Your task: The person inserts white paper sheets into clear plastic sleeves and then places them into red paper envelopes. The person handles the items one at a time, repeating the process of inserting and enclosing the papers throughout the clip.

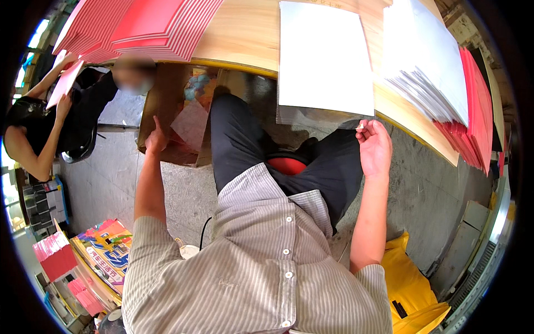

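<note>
My left hand (156, 138) hangs beside the table over a cardboard box (154, 106), its index finger stretched out and the other fingers partly hidden. Nothing shows in it. My right hand (376, 149) is palm up above my right thigh, fingers curled and pinched on a small whitish scrap (360, 127), too small to tell more. Just beyond that hand, a white sheet (325, 55) lies on the wooden table (245, 39) and overhangs its front edge. A see-through strip shows along the sheet's lower edge.
Pink stacks (150, 25) fill the table's left. White sheets (425, 61) and red sheets (477, 111) are piled at right. At far left, a person (83, 111) holds a pink sheet (65, 83). A yellow bag (409, 284) lies lower right, printed packages (103, 250) lower left.
</note>
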The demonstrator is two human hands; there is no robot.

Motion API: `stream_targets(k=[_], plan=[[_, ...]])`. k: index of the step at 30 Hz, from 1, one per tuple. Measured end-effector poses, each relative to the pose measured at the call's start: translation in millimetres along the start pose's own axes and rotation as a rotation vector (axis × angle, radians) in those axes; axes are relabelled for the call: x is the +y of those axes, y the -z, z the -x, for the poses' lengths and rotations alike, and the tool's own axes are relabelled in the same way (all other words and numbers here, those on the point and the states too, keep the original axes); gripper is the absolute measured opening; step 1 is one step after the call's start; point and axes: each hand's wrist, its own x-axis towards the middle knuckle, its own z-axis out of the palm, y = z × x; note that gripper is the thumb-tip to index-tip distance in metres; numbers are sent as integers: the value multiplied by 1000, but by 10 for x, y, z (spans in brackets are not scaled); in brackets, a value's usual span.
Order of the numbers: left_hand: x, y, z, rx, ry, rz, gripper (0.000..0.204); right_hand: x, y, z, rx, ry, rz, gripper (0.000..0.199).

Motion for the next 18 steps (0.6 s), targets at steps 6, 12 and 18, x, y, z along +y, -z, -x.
stream_targets(k=[6, 12, 18], plan=[[-183, 111, -40, -92, 60, -123, 43, 40, 33, -57, -22, -16, -17, 14], [906, 889, 494, 477, -372, 436, 49, -1, -5, -8, 8, 0, 12, 14], [2670, 1874, 1545, 640, -1105, 529, 71, -85, 11, -32, -21, 0, 69, 15]])
